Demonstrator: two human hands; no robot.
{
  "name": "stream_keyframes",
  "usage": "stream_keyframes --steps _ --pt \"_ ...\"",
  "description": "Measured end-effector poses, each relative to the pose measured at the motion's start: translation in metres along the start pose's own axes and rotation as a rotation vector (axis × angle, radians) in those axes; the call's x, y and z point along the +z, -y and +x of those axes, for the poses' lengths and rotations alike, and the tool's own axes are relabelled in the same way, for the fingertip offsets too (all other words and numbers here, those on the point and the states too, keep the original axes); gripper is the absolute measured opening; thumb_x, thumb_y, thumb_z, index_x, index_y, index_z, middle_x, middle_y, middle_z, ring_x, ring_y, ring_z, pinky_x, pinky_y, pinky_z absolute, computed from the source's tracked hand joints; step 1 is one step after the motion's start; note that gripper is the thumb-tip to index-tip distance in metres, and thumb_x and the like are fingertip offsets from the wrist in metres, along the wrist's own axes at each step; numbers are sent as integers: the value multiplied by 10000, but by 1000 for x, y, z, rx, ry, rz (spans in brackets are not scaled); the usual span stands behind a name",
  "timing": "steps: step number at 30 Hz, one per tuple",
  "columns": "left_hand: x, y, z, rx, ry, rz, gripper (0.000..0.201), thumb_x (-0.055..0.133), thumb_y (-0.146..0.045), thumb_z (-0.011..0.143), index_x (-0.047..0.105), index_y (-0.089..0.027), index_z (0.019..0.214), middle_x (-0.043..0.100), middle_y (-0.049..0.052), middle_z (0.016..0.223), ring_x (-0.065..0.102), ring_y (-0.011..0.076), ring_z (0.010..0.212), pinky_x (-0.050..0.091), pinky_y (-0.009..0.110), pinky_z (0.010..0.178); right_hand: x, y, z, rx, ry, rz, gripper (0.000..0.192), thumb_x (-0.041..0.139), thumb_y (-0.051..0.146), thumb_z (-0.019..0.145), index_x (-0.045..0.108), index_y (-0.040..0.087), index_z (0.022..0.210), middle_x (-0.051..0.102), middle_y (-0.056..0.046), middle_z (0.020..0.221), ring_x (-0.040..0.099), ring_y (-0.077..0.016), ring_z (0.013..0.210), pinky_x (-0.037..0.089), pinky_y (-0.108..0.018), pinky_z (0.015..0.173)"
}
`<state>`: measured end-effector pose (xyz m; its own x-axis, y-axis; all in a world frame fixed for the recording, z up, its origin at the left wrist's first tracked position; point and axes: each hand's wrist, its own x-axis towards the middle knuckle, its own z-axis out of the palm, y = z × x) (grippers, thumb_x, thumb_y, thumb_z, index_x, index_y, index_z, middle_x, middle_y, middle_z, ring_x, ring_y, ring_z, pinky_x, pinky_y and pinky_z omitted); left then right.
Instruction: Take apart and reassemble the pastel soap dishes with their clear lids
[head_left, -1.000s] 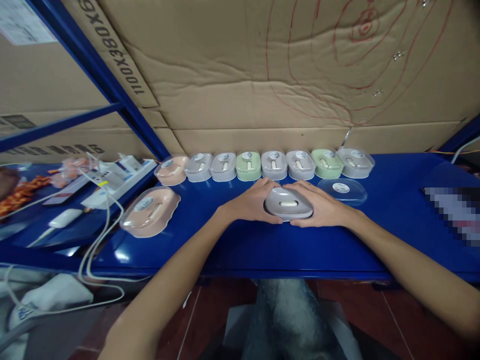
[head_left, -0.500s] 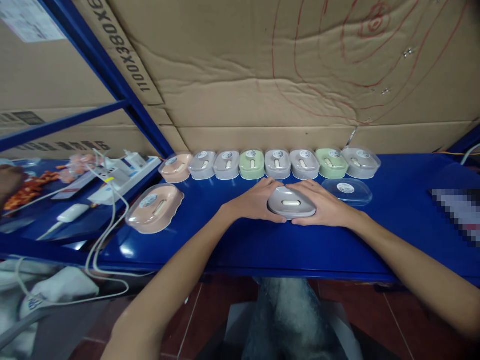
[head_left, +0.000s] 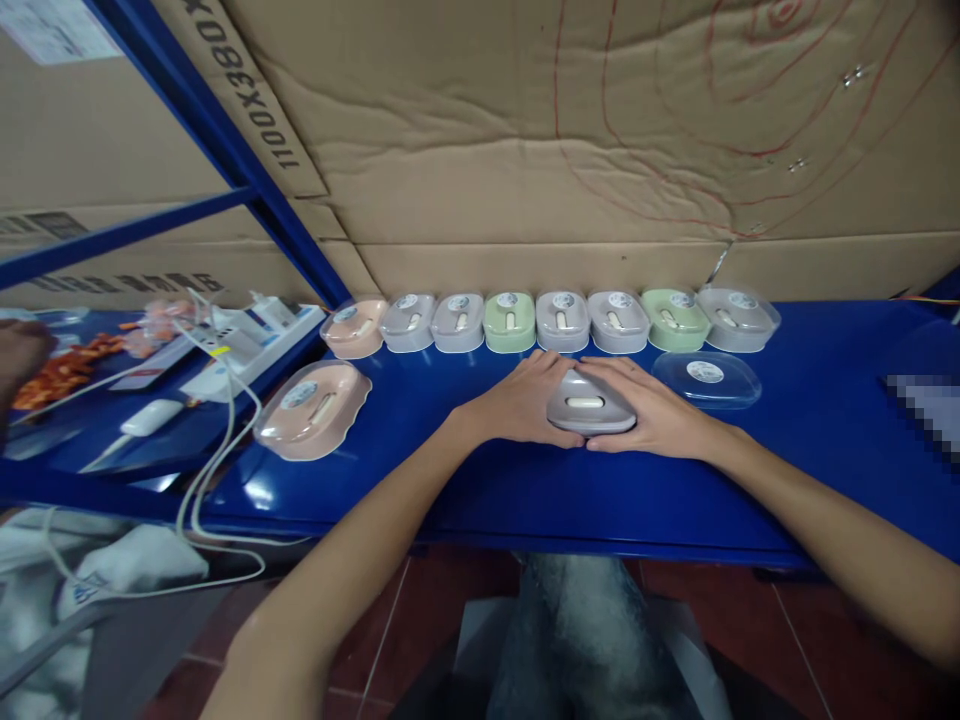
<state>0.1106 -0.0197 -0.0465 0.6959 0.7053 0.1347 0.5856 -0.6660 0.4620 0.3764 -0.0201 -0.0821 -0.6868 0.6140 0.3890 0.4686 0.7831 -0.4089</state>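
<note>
A pink plastic lidded soap box (head_left: 313,409) lies at left. The left hand (head_left: 525,402) and right hand (head_left: 651,413) still clasp the grey plastic soap dish (head_left: 591,412) from both sides on the blue metal shelf (head_left: 810,450), unchanged apart from the view shifting. The cardboard (head_left: 247,90) reads "1100X380X".

A grey soap box (head_left: 591,408), oval and rounded, sits flat on the blue bench (head_left: 525,490), just in front of the row along the wall. Its top has no clear lid, and a pale oblong slot shows in the middle. Both hands cup it, one at each end.
</note>
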Motion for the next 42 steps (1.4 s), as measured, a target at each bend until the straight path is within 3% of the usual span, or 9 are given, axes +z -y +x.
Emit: stream_keyframes --steps 6,18,31,36,42 --pt "3 -5 -1 -7 -5 54 861 903 -609 757 519 -250 1439 587 146 1380 527 444 1363 448 637 1187 -3 9 1 16 25 13 995 846 672 873 402 360 1707 535 -143 1665 526 -441 1534 471 -702 1254" --pt "6 -6 -4 4 12 123 927 858 -590 816 409 -241 1549 584 168 1443 540 448 1377 421 655 1210 -4 23 -1 85 62 -38 948 752 697 943 384 269 1705 464 -195 1697 465 -443 1577 448 -661 1286" --pt "9 -2 -1 16 -16 121 930 912 -630 764 472 -255 1492 602 149 1421 547 439 1375 444 640 1207 -1 22 -1 52 54 -76 908 719 680 975 383 261 1707 454 -209 1704 454 -443 1585 446 -678 1275" --pt "13 4 2 13 -50 91 956 932 -635 749 503 -207 1488 611 166 1391 543 426 1377 440 606 1213 2 17 -1 50 17 -63 846 760 664 949 467 306 1657 495 -166 1681 499 -436 1546 461 -656 1265" --pt "26 12 7 32 -160 65 961 934 -606 762 489 -256 1538 617 142 1419 577 405 1329 451 604 1198 5 10 1 57 -69 -39 655 747 606 980 583 314 1543 569 -152 1601 553 -416 1491 484 -639 1241"
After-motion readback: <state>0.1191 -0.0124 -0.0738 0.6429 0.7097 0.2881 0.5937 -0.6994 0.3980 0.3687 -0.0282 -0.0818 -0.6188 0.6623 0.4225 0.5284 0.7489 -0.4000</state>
